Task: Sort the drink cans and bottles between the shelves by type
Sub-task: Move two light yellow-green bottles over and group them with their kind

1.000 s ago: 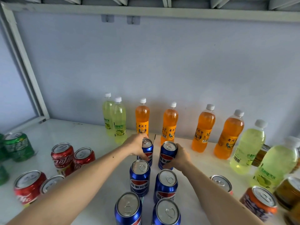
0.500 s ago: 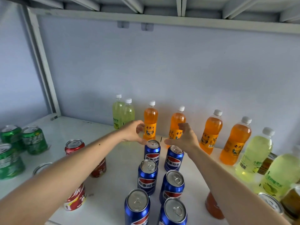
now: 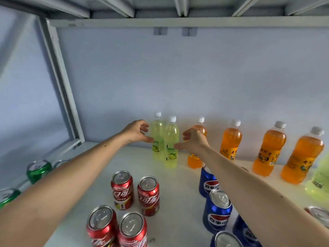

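Moved: both hands off the blue cans, now up at the two lime bottles at 12 o'clock; view swung left.
Left hand [image 3: 136, 131]: I see fingers spread and curved, thumb touching the rear lime bottle [image 3: 157, 138], no closed grip.
Right hand [image 3: 194, 140]: fingers apart, thumb touching the front lime bottle [image 3: 171, 142], not wrapped.
Lime bottles: upright, touching each other, back of shelf [image 3: 179, 184].
Orange bottles [image 3: 230, 140]: row at 1–2 o'clock.
Red cans [image 3: 122, 190]: 6 o'clock.
Blue cans [image 3: 217, 210]: 5 o'clock.
Green cans [image 3: 38, 171]: 9 o'clock.
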A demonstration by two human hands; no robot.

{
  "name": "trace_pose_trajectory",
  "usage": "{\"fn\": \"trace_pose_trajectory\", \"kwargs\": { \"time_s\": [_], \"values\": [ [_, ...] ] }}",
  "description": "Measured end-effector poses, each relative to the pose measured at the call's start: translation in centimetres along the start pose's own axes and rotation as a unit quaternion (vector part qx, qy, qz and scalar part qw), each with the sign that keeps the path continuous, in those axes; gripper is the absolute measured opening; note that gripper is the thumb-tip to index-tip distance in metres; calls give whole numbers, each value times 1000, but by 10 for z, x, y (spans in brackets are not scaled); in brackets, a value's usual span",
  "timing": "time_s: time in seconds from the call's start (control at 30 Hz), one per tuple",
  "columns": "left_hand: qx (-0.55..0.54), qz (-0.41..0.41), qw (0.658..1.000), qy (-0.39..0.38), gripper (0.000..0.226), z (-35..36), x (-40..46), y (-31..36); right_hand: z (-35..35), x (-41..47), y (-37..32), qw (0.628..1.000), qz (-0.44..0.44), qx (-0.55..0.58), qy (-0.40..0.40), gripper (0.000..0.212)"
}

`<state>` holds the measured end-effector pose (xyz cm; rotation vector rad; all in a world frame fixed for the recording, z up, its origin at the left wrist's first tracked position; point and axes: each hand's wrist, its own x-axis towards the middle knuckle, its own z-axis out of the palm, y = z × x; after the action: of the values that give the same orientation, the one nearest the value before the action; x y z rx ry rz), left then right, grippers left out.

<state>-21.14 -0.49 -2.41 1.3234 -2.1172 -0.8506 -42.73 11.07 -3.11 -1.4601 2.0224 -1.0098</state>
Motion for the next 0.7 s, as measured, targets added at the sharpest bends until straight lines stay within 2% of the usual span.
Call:
{"fn": "trace_pose_trajectory", "kwargs": {
  "time_s": [0.2,0.43,0.53,0.7],
  "values": [
    [-10,13,999,-50,90,1,45,-31,46,21,-5,997,63,-10,30,91],
    [-89,47,990,-95,94,21,95,-44,84,45,13,990,115,4,80,110],
    [-127,57,986,-96,84,34,107,-49,97,54,23,990,118,14,75,106],
    [-168,57,981,-78,75,46,114,-53,115,59,35,986,118,37,109,83]
  ]
}}
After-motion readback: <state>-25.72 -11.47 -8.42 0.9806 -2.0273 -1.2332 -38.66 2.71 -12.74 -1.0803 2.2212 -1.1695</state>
